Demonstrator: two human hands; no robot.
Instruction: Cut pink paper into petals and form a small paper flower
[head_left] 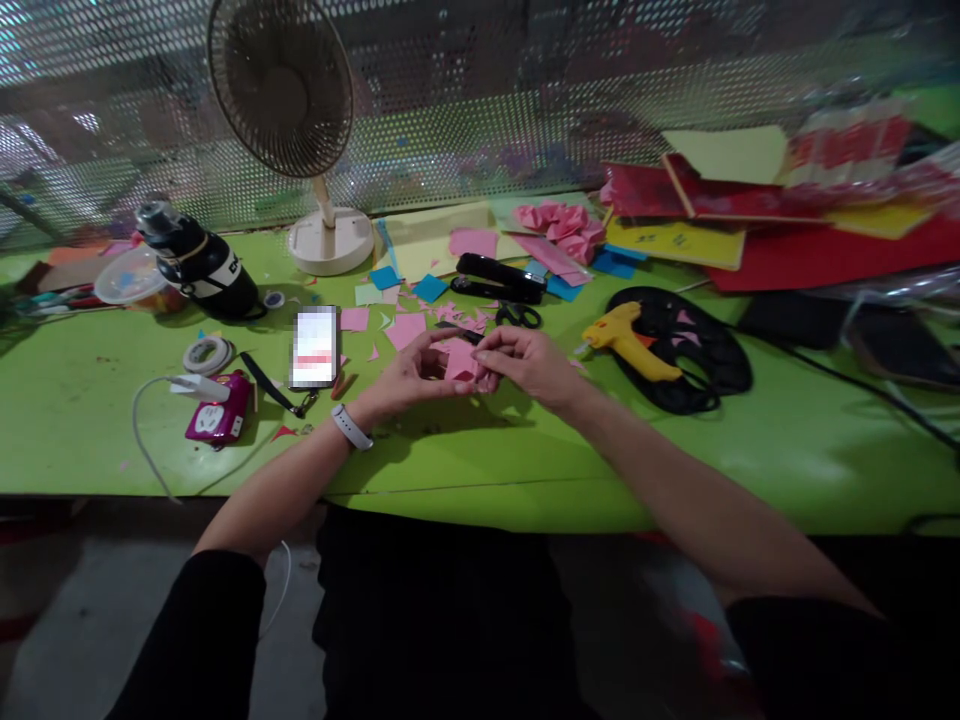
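Both hands meet over the green table point(90, 400), just above its middle. My left hand point(409, 380) and my right hand point(525, 362) pinch the same small piece of pink paper point(459, 360) between their fingertips. A white band sits on my left wrist. Pink paper squares and scraps point(405, 328) lie scattered just beyond the hands, with black scissors point(517, 316) and a black stapler point(499, 277) behind them. How the paper is folded is hidden by the fingers.
A phone point(314, 346) lies left of the hands, near a pink device point(217, 418) with a white cable, a tape roll point(208, 353) and a black bottle point(201, 262). A fan point(300, 110) stands at the back. A yellow glue gun point(626, 342) rests on a black mat at right; coloured paper sheets point(810, 250) pile far right.
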